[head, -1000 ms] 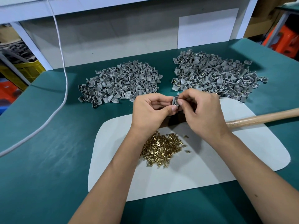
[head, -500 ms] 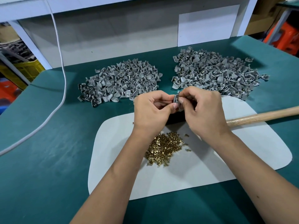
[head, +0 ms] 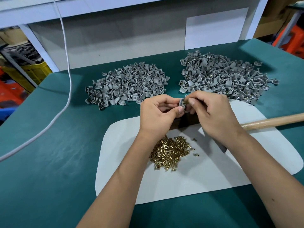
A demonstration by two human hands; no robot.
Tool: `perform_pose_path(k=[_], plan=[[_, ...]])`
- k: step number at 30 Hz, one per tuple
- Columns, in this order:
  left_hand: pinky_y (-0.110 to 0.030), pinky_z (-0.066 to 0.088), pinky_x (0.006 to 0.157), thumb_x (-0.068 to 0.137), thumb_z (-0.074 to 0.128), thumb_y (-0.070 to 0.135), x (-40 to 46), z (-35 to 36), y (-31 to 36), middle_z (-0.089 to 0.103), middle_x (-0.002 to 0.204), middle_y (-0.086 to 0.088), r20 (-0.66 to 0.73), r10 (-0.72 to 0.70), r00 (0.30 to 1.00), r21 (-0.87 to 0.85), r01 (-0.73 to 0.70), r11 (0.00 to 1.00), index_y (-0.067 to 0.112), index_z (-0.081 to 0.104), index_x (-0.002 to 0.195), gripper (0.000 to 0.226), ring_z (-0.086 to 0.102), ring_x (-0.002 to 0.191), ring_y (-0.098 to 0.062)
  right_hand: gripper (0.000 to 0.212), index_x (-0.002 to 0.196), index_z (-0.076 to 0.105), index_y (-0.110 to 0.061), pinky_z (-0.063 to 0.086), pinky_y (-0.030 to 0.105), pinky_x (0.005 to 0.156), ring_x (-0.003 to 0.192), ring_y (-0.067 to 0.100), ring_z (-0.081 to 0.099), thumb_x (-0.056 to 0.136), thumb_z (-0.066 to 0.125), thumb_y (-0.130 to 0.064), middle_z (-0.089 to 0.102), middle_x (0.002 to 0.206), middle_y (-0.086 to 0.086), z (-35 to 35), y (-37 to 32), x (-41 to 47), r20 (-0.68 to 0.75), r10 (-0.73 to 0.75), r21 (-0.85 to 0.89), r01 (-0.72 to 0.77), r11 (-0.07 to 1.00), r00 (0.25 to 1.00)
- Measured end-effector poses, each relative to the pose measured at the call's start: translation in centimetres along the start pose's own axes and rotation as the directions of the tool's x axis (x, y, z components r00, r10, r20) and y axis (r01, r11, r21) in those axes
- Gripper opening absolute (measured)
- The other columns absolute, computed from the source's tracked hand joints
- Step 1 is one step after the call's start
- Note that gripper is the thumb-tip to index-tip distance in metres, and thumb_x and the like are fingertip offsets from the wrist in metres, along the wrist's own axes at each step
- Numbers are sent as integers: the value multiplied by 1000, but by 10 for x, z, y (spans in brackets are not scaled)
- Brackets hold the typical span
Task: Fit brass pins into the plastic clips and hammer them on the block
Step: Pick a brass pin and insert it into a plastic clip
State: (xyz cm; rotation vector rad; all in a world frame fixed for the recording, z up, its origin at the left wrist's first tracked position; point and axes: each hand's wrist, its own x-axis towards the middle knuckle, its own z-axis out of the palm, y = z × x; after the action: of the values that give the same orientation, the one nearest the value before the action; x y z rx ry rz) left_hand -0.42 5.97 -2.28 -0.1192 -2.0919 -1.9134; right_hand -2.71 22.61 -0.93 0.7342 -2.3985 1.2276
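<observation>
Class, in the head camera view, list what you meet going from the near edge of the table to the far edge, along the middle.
White rounded mat → heap of small brass pins → two hands, left hand and right hand, holding one grey plastic clip → two heaps of grey plastic clips → white back wall.

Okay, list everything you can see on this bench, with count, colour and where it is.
clip: one, grey, pinched between both hands
pin: one, brass, at the clip, under the right fingertips
left clip pile: many, grey, far left on table
right clip pile: many, grey, some with brass, far right
pin pile: many, brass, on mat
mat: one, white, centre
block: one, dark, under hands
hammer handle: one, wooden, right
cable: one, white, left
table: one, green
left hand: holds clip
right hand: pinches pin
</observation>
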Motion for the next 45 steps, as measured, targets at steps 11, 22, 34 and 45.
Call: perform_pose_path(k=[11, 22, 34, 45], plan=[[-40, 62, 83, 84, 76, -8, 3, -6, 1, 76, 83, -15, 104, 12, 994, -78, -4, 997, 12, 77, 106, 31, 76, 79, -28, 10, 99, 77, -5, 57, 35, 78, 82, 16, 70, 92, 71, -3, 76, 90, 3, -4, 0, -1, -73, -167, -91, 160, 983, 983], [-25, 58, 62, 103, 56, 10, 4, -14, 6, 74, 77, -11, 204, -16, 979, -100, 37, 994, 3, 75, 93, 23, 71, 67, -25, 6, 97, 76, -4, 55, 32, 80, 86, 14, 67, 92, 73, -4, 73, 91, 3, -5, 4, 1, -65, -332, -113, 323, 940, 941], [-29, 61, 73, 93, 65, -5, 7, -15, -1, 77, 92, -13, 167, 25, 986, -227, 14, 974, 3, 74, 111, 21, 73, 77, -22, 3, 93, 71, -5, 50, 22, 70, 76, 12, 62, 92, 70, -2, 69, 84, 1, 1, 2, -2, -83, -176, -25, 175, 984, 981], [-26, 62, 73, 86, 71, -12, 5, -16, 0, 76, 88, -23, 184, -47, 982, -189, 82, 978, -10, 72, 104, 19, 74, 72, -21, 5, 89, 72, -6, 43, 11, 70, 73, 11, 60, 88, 72, -1, 69, 81, 0, 2, 2, -2, -25, -174, -113, 171, 979, 984]])
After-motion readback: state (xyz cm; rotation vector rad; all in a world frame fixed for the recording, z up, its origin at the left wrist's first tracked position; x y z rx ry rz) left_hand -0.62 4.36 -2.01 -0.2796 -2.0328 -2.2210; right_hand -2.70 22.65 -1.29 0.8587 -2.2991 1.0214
